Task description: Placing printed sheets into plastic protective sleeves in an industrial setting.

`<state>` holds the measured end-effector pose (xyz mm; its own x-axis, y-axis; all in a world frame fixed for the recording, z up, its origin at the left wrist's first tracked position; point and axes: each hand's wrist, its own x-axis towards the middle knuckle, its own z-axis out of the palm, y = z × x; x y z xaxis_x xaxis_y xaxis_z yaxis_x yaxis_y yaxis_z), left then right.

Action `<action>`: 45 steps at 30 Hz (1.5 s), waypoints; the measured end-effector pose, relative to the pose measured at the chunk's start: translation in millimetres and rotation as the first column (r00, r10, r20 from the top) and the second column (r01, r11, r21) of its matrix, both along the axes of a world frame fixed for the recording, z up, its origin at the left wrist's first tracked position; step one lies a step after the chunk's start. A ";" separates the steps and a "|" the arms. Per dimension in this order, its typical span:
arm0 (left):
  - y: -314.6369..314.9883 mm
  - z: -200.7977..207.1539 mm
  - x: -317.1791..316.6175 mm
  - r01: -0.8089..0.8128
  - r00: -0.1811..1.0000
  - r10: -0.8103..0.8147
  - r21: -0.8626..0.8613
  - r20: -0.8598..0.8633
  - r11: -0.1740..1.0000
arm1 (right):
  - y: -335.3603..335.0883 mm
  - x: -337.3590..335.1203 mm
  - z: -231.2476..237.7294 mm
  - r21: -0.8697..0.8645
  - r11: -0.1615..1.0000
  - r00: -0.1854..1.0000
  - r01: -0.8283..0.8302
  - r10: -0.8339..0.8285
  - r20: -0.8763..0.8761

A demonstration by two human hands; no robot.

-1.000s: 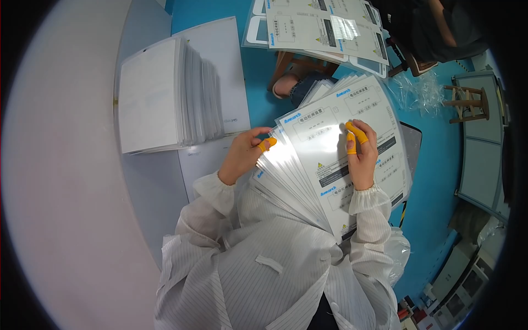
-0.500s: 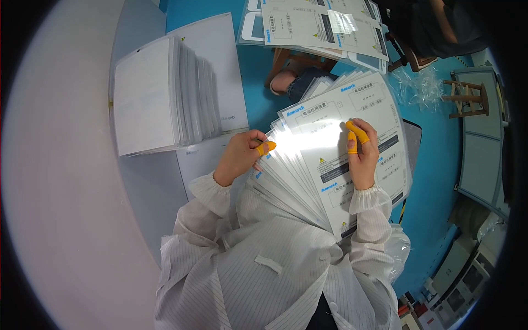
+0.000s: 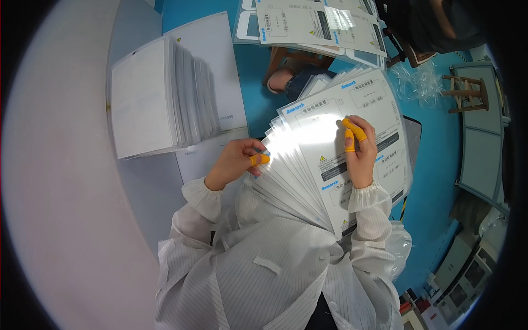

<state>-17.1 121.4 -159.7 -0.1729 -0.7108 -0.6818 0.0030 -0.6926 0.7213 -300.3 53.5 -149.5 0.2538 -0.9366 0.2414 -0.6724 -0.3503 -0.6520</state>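
A fanned stack of thin glossy printed sheets (image 3: 290, 177) lies before me, with strong glare across it. Its top sheet (image 3: 360, 104) is white with blue and black print and yellow warning triangles. At the fan's left edge, my left hand (image 3: 234, 160) is closed, thumb and fingers pinching sheet edges; how many sheets it has is hidden. My right hand (image 3: 360, 151) rests on the top sheet with curled fingers and nothing visible in them. Yellow finger cots cover the left thumb and the right thumb and index finger.
At left stands a thick pile of white sheets (image 3: 144, 99) on a pale board (image 3: 212, 49). More printed sheets (image 3: 291, 25) lie on a stool at the back, near a person's foot (image 3: 280, 81). Clear plastic film (image 3: 421, 82) and a wooden stool (image 3: 467, 93) are at right.
My left hand has shifted slightly left and down along the fanned edges, and the left sheets spread a little differently. The right hand stays nearly in place on the top sheet.
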 end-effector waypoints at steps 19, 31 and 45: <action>-85.3 -2.0 -16.9 0.170 0.931 0.065 -0.585 0.358 0.793 | -5.3 48.9 11.0 0.015 0.995 0.994 -0.095 0.094 0.050; -95.5 8.7 -20.3 0.065 0.990 0.013 -0.537 0.141 0.841 | -11.6 92.0 0.1 0.013 0.999 0.999 -0.033 0.033 -0.033; -96.2 10.0 -20.2 0.163 0.977 -0.056 -0.548 0.207 0.820 | -28.5 88.5 -18.8 0.276 0.960 0.975 0.038 -0.096 0.200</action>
<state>-37.4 25.2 -149.7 -0.1898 -0.9615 -0.1988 -0.2109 -0.1578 0.9647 -211.8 25.0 -168.3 0.1595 -0.9870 0.0192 -0.5264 -0.1015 -0.8442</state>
